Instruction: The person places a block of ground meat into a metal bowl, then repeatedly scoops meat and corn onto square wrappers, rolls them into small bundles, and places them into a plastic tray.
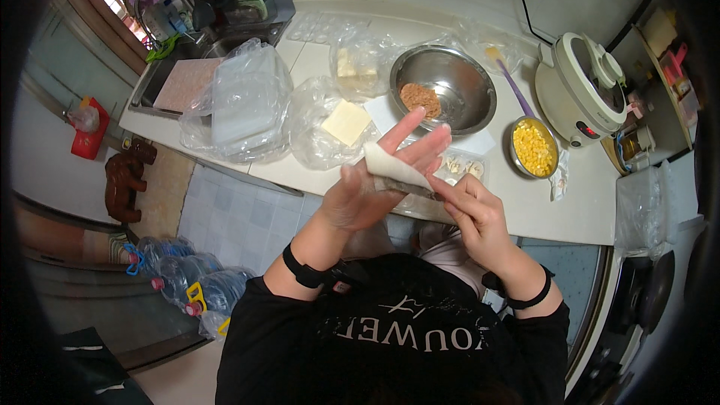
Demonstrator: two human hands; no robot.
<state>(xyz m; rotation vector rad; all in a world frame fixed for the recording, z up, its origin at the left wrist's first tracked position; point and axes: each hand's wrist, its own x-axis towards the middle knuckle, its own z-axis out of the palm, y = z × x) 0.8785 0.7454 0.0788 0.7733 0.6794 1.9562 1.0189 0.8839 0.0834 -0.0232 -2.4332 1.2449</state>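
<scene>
My left hand (352,189) is turned palm up with its fingers stretched out. Across that palm lies a folded white dough wrapper (394,166). My right hand (478,219) pinches the end of a flat greyish strip (406,187) along the wrapper's lower edge; whether it is a tool is unclear. Beyond the hands, a steel bowl (474,84) contains a lump of minced filling (420,100). A stack of square wrappers (347,123) rests on a plastic bag to the left. Partly behind my right hand is a clear tray (454,166) with small pale folded pieces.
A small bowl of corn kernels (535,148) and a purple-handled utensil (517,90) lie right, before a white cooker (581,90). Bagged containers (244,109) stand left beside the sink (225,45). On the floor are water bottles (191,277) and a brown animal figure (127,180).
</scene>
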